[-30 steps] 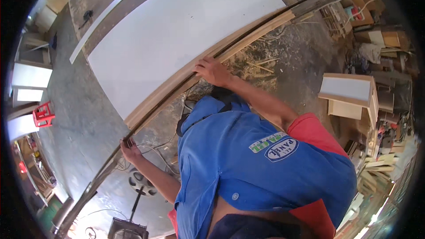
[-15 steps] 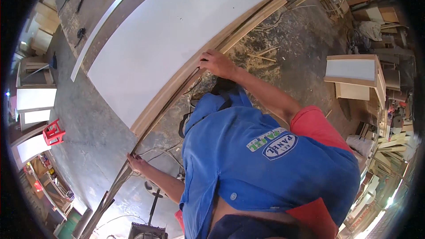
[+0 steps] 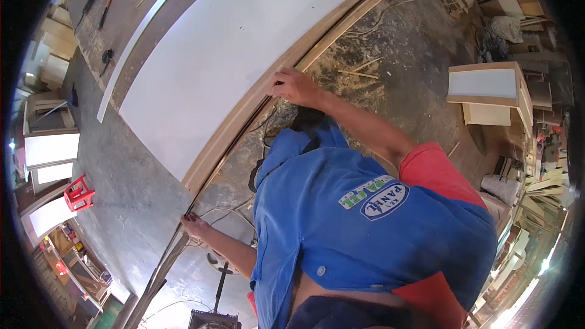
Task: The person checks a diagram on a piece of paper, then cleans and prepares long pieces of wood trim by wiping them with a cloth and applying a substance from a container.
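A large white panel (image 3: 231, 49) lies in front of me, with a light wooden border (image 3: 222, 137) along its near edge. Against that border runs a long thin dark strip (image 3: 245, 127), which continues past both ends of the panel. My right hand (image 3: 297, 88) has its fingers closed around the strip at about the middle of the panel's edge. Lower left, just beyond the panel's near corner, the fingers of my left hand (image 3: 194, 225) are closed on the same strip. A pale wooden batten (image 3: 344, 27) sits beside the edge, beyond my right hand.
A pale metal-looking bar (image 3: 141, 36) lies left of the panel, near several hand tools (image 3: 108, 7). A red stool (image 3: 79, 193) stands far left, a white and wooden cabinet (image 3: 484, 90) at right. Sawdust and offcuts (image 3: 361, 73) litter the floor, with cables (image 3: 234, 210) near my left arm.
Both hands keep hold of the dark strip. My right hand has shifted slightly left along the edge; the view has shifted a little, and my left hand appears slightly lower and to the right.
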Demonstrator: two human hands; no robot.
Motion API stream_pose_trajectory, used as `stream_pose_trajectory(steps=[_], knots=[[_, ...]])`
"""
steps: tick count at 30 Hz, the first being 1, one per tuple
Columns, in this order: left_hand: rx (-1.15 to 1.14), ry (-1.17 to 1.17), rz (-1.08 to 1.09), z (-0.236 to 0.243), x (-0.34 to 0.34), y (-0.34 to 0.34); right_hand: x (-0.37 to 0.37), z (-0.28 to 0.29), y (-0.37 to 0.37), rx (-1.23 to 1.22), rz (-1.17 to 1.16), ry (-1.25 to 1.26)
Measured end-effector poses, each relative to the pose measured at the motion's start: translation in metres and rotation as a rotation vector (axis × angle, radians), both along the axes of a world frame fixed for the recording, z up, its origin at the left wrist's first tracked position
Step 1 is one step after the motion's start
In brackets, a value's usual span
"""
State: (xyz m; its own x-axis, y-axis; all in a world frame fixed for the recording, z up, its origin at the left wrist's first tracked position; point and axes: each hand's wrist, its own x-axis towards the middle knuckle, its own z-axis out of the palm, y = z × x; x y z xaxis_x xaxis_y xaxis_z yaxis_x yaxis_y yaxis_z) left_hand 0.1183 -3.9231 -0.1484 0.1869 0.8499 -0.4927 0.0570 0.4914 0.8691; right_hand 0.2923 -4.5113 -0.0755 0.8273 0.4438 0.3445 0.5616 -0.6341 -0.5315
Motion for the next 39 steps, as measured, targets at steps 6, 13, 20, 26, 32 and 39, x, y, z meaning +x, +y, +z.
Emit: stream_pose_trajectory(steps=[6,13,20,26,32,39], knots=[[-0.191,-0.261,-0.277,-0.002,0.001,-0.088,-0.017,-0.009,-0.003,0.037,-0.101,-0.098],[-0.154,-0.216,-0.360,0.003,-0.001,-0.090,-0.028,-0.004,-0.024,-0.059,-0.222,-0.206],[-0.258,-0.119,-0.543,0.001,-0.002,-0.071,-0.004,-0.030,-0.088,0.438,-1.143,0.121],[-0.197,0.045,-0.657,0.011,0.030,-0.062,0.037,-0.054,-0.074,0.386,-1.110,0.010],[-0.179,0.077,-0.670,0.008,0.058,-0.044,0.039,0.002,-0.086,0.648,-0.949,0.204],[-0.321,0.091,-0.770,0.006,0.079,-0.017,0.058,-0.006,-0.102,0.038,-0.915,0.177]])
